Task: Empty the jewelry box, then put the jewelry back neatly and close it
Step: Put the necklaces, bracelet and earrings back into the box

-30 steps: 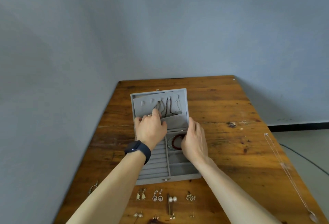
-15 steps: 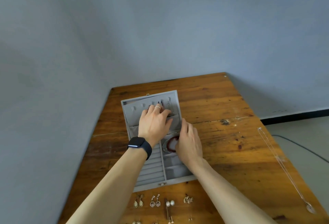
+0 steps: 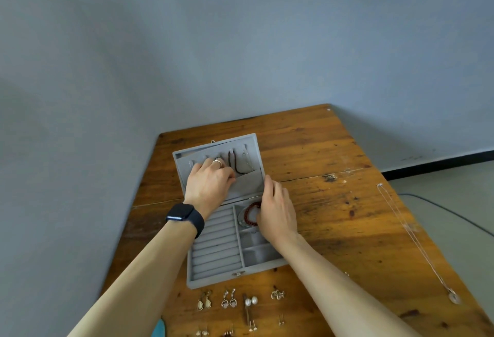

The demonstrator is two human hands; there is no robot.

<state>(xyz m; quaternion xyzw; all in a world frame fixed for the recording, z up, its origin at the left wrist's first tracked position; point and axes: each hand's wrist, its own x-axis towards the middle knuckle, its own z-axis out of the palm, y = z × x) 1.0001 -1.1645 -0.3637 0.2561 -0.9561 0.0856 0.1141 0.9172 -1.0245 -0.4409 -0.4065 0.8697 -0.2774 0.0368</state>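
Your left hand lies on the open lid of the box, fingers curled below the hooks, just left of a dark necklace; whether they pinch a chain is hidden. Your right hand, fingers relaxed and holding nothing, reaches toward the right edge of the lid's pocket and partly covers a red bracelet in its compartment. Earrings lie in rows on the table, nearer you than both hands. A long chain stretches well to the right of your right hand, so the emptying looks part done. The step in hand is likely unhooking a necklace. Steady the lid with the right hand, lift the loop straight off its hook, draw the tail slowly from the pocket, and keep clear of neighbouring strands so nothing tangles.
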